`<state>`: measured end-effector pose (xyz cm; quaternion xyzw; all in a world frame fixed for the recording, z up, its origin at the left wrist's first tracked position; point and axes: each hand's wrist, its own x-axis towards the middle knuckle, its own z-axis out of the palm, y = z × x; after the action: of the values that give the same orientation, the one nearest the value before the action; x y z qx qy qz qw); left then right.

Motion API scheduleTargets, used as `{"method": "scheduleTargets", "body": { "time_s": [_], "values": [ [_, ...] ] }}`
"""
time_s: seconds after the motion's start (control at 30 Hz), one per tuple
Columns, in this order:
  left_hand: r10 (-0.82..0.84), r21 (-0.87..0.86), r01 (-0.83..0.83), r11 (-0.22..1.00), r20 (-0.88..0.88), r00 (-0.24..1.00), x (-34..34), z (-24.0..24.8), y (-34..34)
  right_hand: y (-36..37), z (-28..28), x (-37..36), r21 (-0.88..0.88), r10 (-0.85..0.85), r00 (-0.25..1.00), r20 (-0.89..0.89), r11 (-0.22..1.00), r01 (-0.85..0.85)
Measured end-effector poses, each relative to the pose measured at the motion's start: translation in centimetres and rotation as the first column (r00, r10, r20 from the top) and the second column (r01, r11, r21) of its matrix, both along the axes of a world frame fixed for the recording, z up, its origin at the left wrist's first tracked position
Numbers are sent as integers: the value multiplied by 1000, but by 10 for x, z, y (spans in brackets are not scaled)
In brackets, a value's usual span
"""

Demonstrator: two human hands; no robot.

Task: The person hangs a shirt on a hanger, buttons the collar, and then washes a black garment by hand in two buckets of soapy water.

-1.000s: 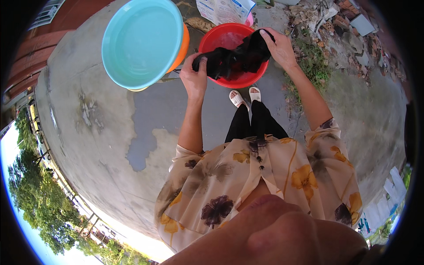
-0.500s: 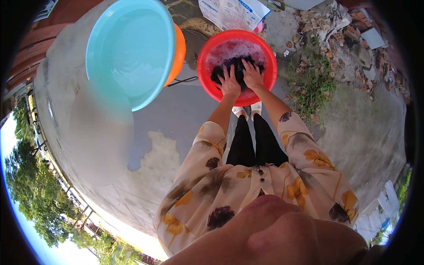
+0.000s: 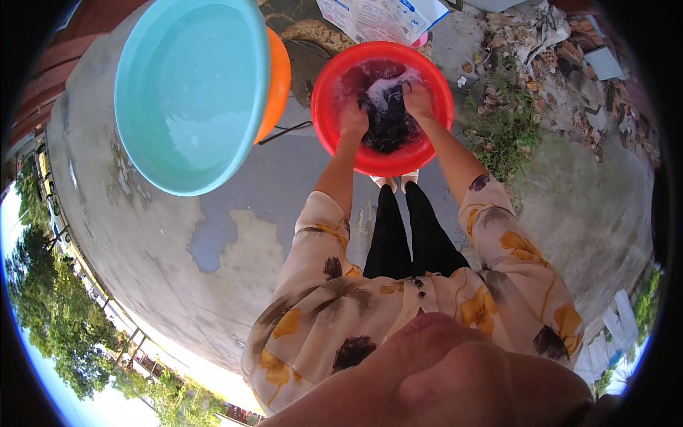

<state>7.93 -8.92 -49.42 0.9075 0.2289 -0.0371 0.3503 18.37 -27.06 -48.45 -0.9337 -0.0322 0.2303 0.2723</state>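
Observation:
A red basin [image 3: 324,146] stands in front of my feet, with foamy water and a soaked dark cloth [image 3: 388,124] in it. My left hand [image 3: 353,117] is inside the basin on the left, closed on the cloth's left edge. Opposite it, my right hand [image 3: 417,98] is closed on the cloth near the upper right. Both sets of fingertips are partly hidden by cloth and suds. White foam [image 3: 382,92] lies between the two hands, and the cloth bunches below it.
To the left is a large light-blue basin [image 3: 192,92] of clear water, raised over an orange tub [image 3: 279,89]. A white printed plastic bag [image 3: 384,18] lies beyond the red basin. Weeds [image 3: 501,135] and broken-brick rubble [image 3: 569,85] are on the right.
My hands went from lying spread on the cloth to gripping it, farther apart at its sides. The cloth is gathered between them. The view has shifted slightly.

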Motion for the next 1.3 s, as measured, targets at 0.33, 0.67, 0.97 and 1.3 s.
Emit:
{"method": "scheduleTargets", "body": {
  "time_s": [0.33,0.67,0.97,1.3],
  "values": [
    [224,-258,-139,956,336,915,-29,248,43,-30,206,-3,645,-333,940,75,735,209],
    [-73,-56,91,994,262,962,-43,215,3,-7,190,-33,318,81,953,291,932,-176],
    [-295,270,372,888,-285,912,-23,79,6,5,65,-15,-33,470,882,33,883,-469],
    [-409,313,471,825,-246,879,-9,234,42,-26,229,16,-147,796,600,-81,586,-797]
  ]
}}
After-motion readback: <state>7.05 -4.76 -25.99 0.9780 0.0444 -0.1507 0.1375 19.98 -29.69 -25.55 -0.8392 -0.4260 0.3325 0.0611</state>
